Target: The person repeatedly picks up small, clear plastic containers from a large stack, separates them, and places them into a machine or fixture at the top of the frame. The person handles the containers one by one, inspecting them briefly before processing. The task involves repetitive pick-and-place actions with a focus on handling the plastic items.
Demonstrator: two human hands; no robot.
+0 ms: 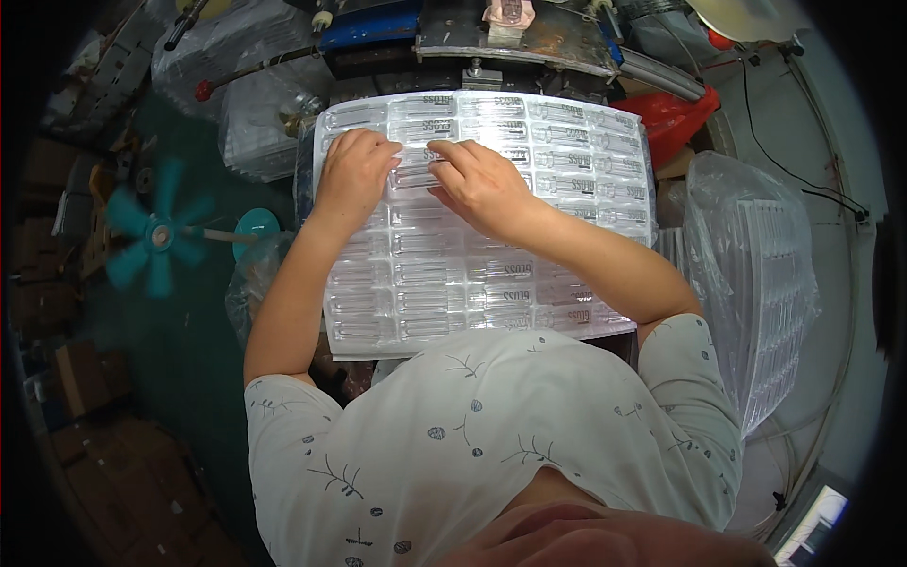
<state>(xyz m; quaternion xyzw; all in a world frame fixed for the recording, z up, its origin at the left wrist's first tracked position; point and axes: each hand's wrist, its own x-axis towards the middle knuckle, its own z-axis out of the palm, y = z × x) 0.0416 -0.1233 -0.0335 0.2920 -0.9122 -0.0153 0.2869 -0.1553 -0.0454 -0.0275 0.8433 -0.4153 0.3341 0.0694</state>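
Observation:
A large clear plastic blister tray (pixel 567 255) with rows of long moulded pockets lies in front of me, many pockets holding slim items with printed cards. My left hand (pixel 354 170) rests flat on the tray's upper left, fingers bent onto a pocket. My right hand (pixel 482 184) sits beside it near the tray's middle, its fingertips pinching at a slim clear piece (pixel 420 161) lying in one pocket row between the two hands. Whether the piece is lifted or still seated in the pocket I cannot tell.
A dark machine (pixel 472 38) with a blue part stands just beyond the tray. A stack of clear trays in a plastic bag (pixel 756 283) is on the right, a red bag (pixel 671 118) behind it. A teal fan (pixel 156 236) spins on the left, with cardboard boxes (pixel 85 378) beside it.

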